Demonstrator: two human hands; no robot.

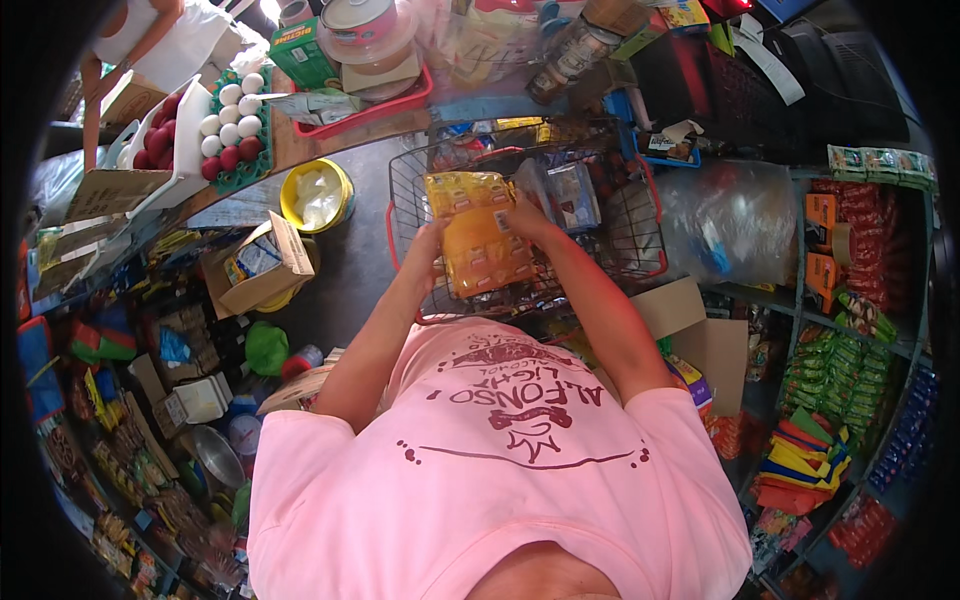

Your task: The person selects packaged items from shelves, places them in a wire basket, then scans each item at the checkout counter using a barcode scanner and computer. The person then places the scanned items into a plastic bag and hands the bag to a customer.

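Note:
Between my two hands is a large yellow-orange plastic pack (484, 232), printed and shiny. My left hand (431, 251) grips its left edge. At its upper right edge, my right hand (529, 215) has hold of it too. The pack is over a black wire shopping basket (630, 240) with red-coated rims; whether it touches the contents below I cannot tell. Inside the basket, right of the pack, sits a clear-wrapped bluish package (572, 196). Other goods deeper in the basket are partly hidden by the pack and my arms.
A wooden counter (360, 139) ahead bears an egg tray (238, 127) and a red tray (360, 120). On the left are a yellow bucket (318, 193) and an open cardboard box (259, 266). A clear plastic bag (731, 217) and shelves of sachets (832, 367) flank the right. Another person's arm (91, 112) shows upper left.

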